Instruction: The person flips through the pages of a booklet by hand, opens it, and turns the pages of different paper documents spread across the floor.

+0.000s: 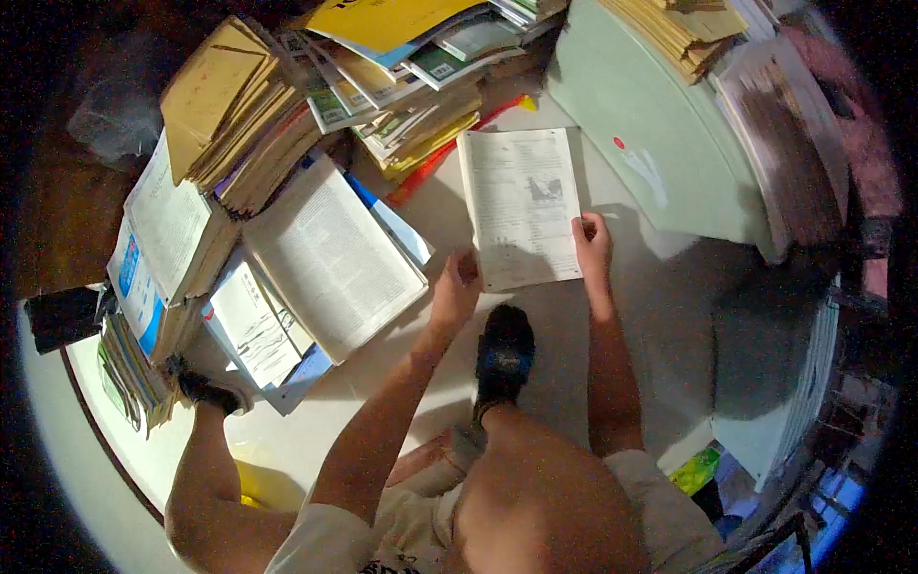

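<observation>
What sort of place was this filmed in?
Probably a cramped indoor spot for storing or sorting old books and papers: a yellow-topped pile and a tan-topped stack crowd around the person, with printed pages at their hands.

The pale surface (pixel 316 411) carries piles of books and papers (pixel 411 139) and a red strip (pixel 421 177).

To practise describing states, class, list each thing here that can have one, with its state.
Printed pages: upright to the viewer, printed side showing
Right hand: gripping their right edge
Left hand: curled by their lower left edge, grip unclear
Large book: print showing
White booklet: partly covered
Yellow cover: atop a pile
</observation>
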`<state>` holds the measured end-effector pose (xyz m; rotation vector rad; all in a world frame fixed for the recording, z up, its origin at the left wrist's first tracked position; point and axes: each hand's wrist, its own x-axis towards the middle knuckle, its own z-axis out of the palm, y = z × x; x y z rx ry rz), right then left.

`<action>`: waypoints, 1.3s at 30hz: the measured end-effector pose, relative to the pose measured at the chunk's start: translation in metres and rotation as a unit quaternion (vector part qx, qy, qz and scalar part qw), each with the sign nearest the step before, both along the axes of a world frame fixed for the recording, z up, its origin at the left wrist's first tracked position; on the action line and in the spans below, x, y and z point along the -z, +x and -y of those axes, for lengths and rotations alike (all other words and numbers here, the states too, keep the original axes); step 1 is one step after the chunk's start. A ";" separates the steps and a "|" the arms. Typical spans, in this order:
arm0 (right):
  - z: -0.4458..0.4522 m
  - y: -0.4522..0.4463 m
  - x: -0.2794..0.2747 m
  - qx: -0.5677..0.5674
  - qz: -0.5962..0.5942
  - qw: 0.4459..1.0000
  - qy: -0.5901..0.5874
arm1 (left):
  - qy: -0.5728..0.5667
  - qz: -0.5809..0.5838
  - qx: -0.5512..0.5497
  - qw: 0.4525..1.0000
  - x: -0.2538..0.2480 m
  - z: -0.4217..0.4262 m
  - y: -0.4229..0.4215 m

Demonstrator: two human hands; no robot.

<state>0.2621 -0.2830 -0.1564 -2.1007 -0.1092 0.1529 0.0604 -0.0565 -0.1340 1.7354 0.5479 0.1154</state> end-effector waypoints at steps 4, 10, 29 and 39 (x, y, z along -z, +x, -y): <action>-0.025 -0.017 -0.041 -0.003 0.135 0.969 -0.205 | -0.090 -0.003 -0.014 0.996 -0.066 -0.001 -0.013; -0.126 -0.084 -0.102 -0.157 0.236 0.953 -0.106 | 0.107 0.063 -0.160 0.979 -0.136 -0.065 -0.058; -0.274 -0.159 -0.070 -0.280 0.095 0.949 -0.106 | 0.253 -0.142 -0.285 0.914 -0.083 -0.182 -0.148; -0.277 -0.170 -0.052 -0.311 0.020 0.949 -0.057 | 0.228 -0.078 -0.306 0.921 -0.079 -0.165 -0.159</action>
